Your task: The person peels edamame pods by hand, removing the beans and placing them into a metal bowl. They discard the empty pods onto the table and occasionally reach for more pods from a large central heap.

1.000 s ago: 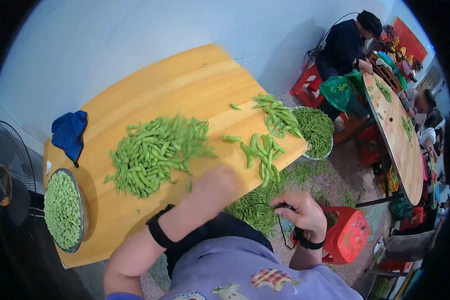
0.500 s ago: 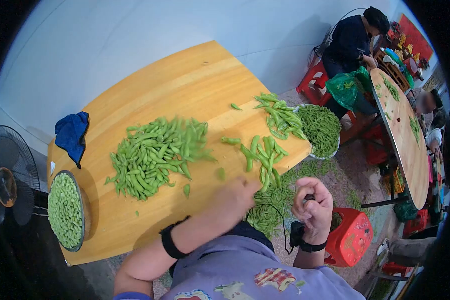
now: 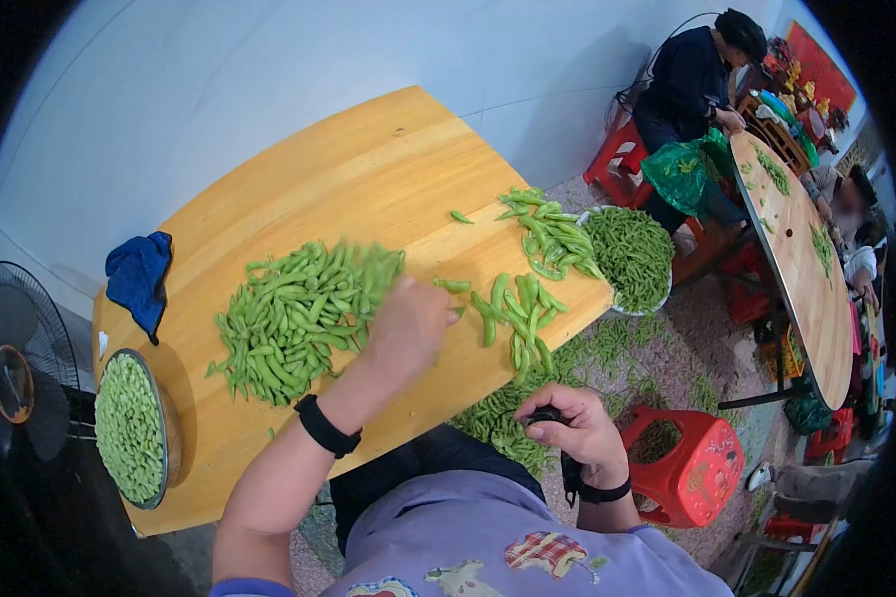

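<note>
My left hand [image 3: 408, 323] is over the table at the right edge of a pile of green soybean pods [image 3: 289, 318]. Motion smears its fingers, so I cannot see what they hold. By its fingertips lies a small loose group of pods [image 3: 523, 313]. My right hand [image 3: 579, 430] is beyond the table's near edge, closed around a small dark rounded object [image 3: 545, 415] between thumb and fingers. Both wrists wear black bands.
A bowl of shelled beans [image 3: 129, 428] and a blue cloth [image 3: 137, 279] are at the table's left. A basin of pods [image 3: 629, 259] stands past its right corner. Scattered pods [image 3: 508, 423] and a red stool [image 3: 687, 468] are on the floor. Another person [image 3: 687, 85] sits at a round table [image 3: 796, 269].
My left hand has moved up and left, from the near table edge toward the pod pile. My right hand has lowered and shifted left, turning so the dark object shows more.
</note>
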Motion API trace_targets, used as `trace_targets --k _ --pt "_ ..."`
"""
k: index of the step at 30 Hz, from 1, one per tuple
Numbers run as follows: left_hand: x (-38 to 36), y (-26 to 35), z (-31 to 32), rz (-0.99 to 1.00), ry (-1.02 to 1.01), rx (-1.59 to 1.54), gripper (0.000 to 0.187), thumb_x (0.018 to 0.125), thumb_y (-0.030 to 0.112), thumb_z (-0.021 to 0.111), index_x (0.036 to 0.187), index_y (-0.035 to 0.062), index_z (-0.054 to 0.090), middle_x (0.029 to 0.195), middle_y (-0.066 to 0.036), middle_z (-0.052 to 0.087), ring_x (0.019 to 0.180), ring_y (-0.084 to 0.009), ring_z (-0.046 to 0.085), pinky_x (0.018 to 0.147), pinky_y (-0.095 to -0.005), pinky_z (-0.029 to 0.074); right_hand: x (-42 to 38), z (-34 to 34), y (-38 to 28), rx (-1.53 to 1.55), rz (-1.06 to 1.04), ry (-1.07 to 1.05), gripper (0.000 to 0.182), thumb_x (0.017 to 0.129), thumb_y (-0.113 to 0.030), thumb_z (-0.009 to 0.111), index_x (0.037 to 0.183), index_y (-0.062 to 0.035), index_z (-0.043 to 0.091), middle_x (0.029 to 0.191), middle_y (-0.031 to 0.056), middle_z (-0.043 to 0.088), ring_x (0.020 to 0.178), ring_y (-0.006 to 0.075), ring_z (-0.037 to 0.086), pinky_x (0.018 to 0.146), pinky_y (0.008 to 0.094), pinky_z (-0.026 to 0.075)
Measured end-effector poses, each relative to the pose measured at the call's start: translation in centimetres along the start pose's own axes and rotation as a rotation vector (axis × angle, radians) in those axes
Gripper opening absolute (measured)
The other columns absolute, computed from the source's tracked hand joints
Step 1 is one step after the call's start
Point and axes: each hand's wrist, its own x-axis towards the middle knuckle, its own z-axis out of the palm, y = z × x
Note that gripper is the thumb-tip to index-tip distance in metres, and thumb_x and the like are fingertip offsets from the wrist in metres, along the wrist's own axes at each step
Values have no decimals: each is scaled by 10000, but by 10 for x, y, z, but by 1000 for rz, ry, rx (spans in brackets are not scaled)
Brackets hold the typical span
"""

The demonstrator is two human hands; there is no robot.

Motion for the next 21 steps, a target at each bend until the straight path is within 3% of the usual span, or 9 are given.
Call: trace_targets --k 1,3,7,9,12,14,16,19,21 --pt "7 7 -14 -2 1 -1 118 687 103 614 709 -1 566 736 -92 541 721 -260 496 640 -365 423 2 3 -2 -8 -30 -23 176 766 -57 635 928 -5 591 790 15 575 706 68 513 616 203 406" --pt "21 19 -45 -400 -350 -345 138 716 123 625 756 -4 588 715 -114 557 707 -280 517 664 -369 433 3 5 -2 -14 -59 -44 172 765 -44 631 928 -5 591 797 22 583 708 73 519 619 207 410" --pt "28 -3 -65 -391 -141 -572 135 709 124 634 764 8 594 709 -118 553 717 -282 526 647 -373 441 5 11 6 -77 -87 -81 167 772 -36 625 930 0 586 808 33 592 716 77 526 628 212 418" --pt "25 -19 -62 -114 -50 32 121 690 102 634 736 5 578 745 -129 532 735 -286 506 623 -373 438 6 14 6 -84 -74 -100 168 775 -40 625 933 1 584 809 34 592 712 78 527 627 211 418" --pt "7 -30 -26 -29 21 272 122 657 72 637 696 -7 552 754 -142 493 755 -298 475 617 -371 432 11 23 8 -96 -81 -162 172 784 -50 622 941 2 574 805 29 590 690 77 523 613 213 417" --pt "-1 -26 -23 20 -20 364 119 643 56 635 680 -7 541 747 -147 474 764 -304 458 612 -376 428 16 29 13 -130 -240 -215 168 798 -61 610 947 2 565 800 27 588 672 78 519 605 219 419" --pt "-3 -26 -21 63 -59 453 119 628 40 633 664 -8 530 740 -151 455 774 -310 441 607 -380 424 17 35 7 -127 -191 -232 167 802 -66 608 947 5 563 799 33 588 682 84 522 615 224 422" --pt "0 -23 -28 94 102 356 106 640 28 634 696 -6 551 725 -150 489 734 -272 484 579 -366 429 19 37 3 -160 -130 -262 170 805 -74 607 946 9 560 800 46 589 712 97 533 640 231 428" --pt "7 -4 -59 -251 -50 -327 102 706 28 627 783 -5 569 721 -107 550 669 -190 539 567 -299 441 22 38 -1 -198 -120 -268 173 805 -77 609 945 11 560 803 55 590 731 103 539 655 233 431"
